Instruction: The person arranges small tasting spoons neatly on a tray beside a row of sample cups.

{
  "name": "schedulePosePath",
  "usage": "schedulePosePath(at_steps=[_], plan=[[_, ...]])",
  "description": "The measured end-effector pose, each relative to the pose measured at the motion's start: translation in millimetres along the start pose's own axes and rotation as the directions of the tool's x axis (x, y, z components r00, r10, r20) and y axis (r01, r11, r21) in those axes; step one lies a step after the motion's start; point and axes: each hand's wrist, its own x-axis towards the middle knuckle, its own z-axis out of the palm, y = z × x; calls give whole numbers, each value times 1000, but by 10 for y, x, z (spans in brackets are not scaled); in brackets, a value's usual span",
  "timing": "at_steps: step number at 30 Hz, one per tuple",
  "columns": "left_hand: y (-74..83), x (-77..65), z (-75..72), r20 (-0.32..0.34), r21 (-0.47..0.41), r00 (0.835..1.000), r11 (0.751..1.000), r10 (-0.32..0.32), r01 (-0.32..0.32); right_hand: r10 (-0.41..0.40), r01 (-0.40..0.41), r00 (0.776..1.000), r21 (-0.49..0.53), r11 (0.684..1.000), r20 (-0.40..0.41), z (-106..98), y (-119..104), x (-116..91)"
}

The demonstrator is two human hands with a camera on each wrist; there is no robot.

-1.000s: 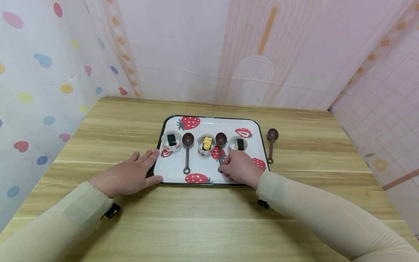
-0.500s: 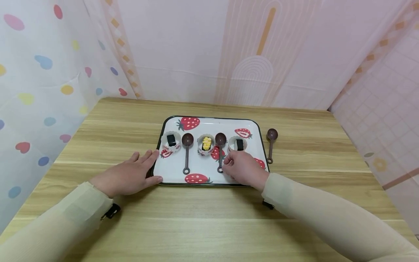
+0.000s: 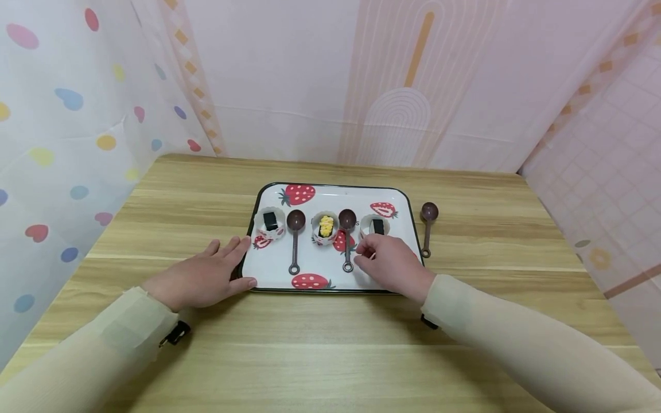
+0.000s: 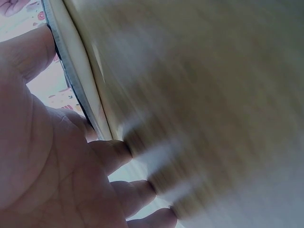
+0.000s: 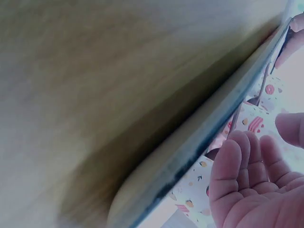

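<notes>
My left hand [image 3: 203, 275] lies at the left edge of a white strawberry-print tray [image 3: 341, 198], fingers spread and thumb over the rim. Above the tray's right part is my right hand [image 3: 392, 261], its fingers loosely bent and nothing held. Just left of its fingertips lies a brown measuring spoon [image 3: 348, 219], bowl toward the back. A second brown spoon [image 3: 296, 221] lies parallel further left. Three paper cups stand in the row: the left cup [image 3: 279, 233] and right cup [image 3: 366, 227] hold black-and-white pieces, the middle cup [image 3: 316, 230] a yellow-topped piece.
A third brown spoon [image 3: 428, 213] lies on the wooden table [image 3: 330, 344], right of the tray. Patterned curtains [image 3: 289, 74] hang behind the table and at both sides. In the right wrist view, the tray's rim [image 5: 190, 152] runs close beside the right hand.
My right hand has let go of the handle of the spoon beside the middle cup and moved slightly right. That spoon stays on the tray. The left hand keeps its place.
</notes>
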Motion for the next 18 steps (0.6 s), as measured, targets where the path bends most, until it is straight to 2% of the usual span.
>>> schedulePosePath(at_steps=[5,10,18], plan=[[3,-10,-2,-9,-8,1000,1000,4,-4,-125,123,989,-27,992,-74,-27,12,-42],[7,-15,-7,-11,-6,1000,1000,4,-4,-229,217,960,-90,972,-163,-43,29,-69],[2,-9,-1,-10,0,1000,1000,2,-2,-327,296,920,-164,941,-216,-73,79,-45]])
